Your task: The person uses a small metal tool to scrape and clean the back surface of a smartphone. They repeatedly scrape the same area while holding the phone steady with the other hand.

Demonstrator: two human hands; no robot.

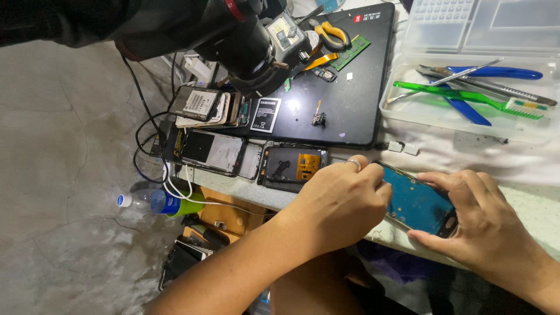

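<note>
A dismantled phone frame [415, 201] with a blue inner plate lies at the near edge of the workbench. My right hand [487, 227] holds it from the right, with the thumb under the near edge and the fingers over the far edge. My left hand [344, 198], with a ring on one finger, is curled tight against the frame's left end, fingertips pinched at its corner. Whatever may be between those fingertips is hidden.
Several opened phones [213, 151] and a battery [266, 114] lie left of my hands. A black laptop [350, 111] carries small parts and yellow-handled cutters [333, 35]. A clear tray [402, 114] holds a green toothbrush [461, 96] and blue-handled tools. A black microscope [251, 44] hangs above. A bottle [149, 201] lies on the floor.
</note>
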